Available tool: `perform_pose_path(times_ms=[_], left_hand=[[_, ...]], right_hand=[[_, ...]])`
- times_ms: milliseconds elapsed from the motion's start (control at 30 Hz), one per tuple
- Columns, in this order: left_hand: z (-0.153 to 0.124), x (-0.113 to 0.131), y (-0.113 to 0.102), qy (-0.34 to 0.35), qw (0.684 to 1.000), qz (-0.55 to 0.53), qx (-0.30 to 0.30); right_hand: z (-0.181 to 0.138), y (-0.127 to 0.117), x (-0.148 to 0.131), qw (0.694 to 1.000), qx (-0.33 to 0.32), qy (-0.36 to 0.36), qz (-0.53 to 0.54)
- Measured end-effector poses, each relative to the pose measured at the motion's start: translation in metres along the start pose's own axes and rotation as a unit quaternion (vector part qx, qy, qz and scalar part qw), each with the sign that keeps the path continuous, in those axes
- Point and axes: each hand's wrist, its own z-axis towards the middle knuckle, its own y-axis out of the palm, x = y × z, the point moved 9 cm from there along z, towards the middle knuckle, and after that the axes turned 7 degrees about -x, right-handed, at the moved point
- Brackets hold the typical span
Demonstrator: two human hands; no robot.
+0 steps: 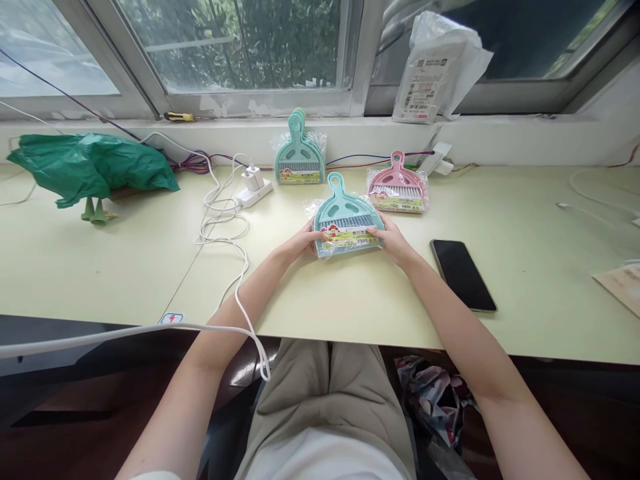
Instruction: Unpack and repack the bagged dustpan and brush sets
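Between my two hands is a mint-green dustpan and brush set (345, 208) in clear plastic wrap, its handle pointing away from me. My left hand (303, 240) grips its left lower corner, thumb on the printed label. On the opposite corner my right hand (393, 239) is closed the same way, thumb on the front and the other fingers mostly hidden. Behind it stand several wrapped green dustpan sets (299, 150), leaning near the wall. To the right, a pink dustpan set (399, 183) rests in its own wrap.
A black phone (463, 275) lies right of my right forearm. White cable (225, 227) coils at the left, beside a power strip (255, 193), and hangs across my left forearm. A green plastic bag (95, 167) sits far left. On the sill are a screwdriver (179, 117) and a white package (430, 73).
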Motion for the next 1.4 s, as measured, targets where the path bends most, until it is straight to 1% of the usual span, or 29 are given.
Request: perform_pose_path(times_ms=[67,133,333,400,467,533,600,667,767,867,1033,1200,1300,1400], left_hand=[[0.001,-0.002,0.001,-0.008,1.000,0.000,0.000],[0.001,-0.003,0.000,-0.015,1.000,0.003,0.004],[0.003,-0.004,-0.001,-0.014,1.000,-0.010,0.024],[0.001,-0.002,-0.003,-0.009,0.998,-0.014,0.057],[-0.002,0.004,-0.005,0.004,0.995,-0.019,0.094],[-0.005,0.013,-0.003,0.031,0.994,-0.015,0.104],[-0.007,0.024,0.002,0.066,0.994,0.016,0.091],[-0.009,0.031,0.007,0.095,0.990,0.074,0.071],[-0.008,0.032,0.011,0.124,0.978,0.153,0.062],[-0.005,0.026,0.003,0.129,0.971,0.174,0.103],[-0.004,0.017,-0.007,0.102,0.973,0.144,0.151],[-0.009,0.019,-0.009,0.104,0.967,0.139,0.188],[-0.013,0.022,-0.008,0.117,0.960,0.148,0.206],[-0.015,0.023,-0.009,0.124,0.960,0.132,0.214]], right_hand=[[-0.002,0.003,0.003,0.999,-0.020,0.035,0.031],[-0.004,0.002,0.003,0.998,-0.016,0.048,0.049],[-0.002,0.003,0.005,0.997,0.002,0.025,0.070],[0.000,0.001,0.008,0.997,0.017,0.020,0.077],[0.003,-0.006,0.013,0.995,0.046,0.018,0.088],[0.005,-0.015,0.018,0.991,0.080,0.016,0.102],[0.007,-0.023,0.024,0.988,0.103,0.020,0.110],[0.008,-0.028,0.028,0.986,0.115,0.026,0.116],[0.007,-0.030,0.032,0.983,0.127,0.038,0.130],[0.006,-0.027,0.031,0.984,0.124,0.040,0.120],[0.005,-0.020,0.026,0.989,0.110,0.027,0.100],[0.003,-0.016,0.022,0.989,0.106,0.027,0.104],[0.003,-0.011,0.018,0.992,0.086,0.014,0.092],[0.002,-0.005,0.012,0.995,0.065,-0.007,0.081]])
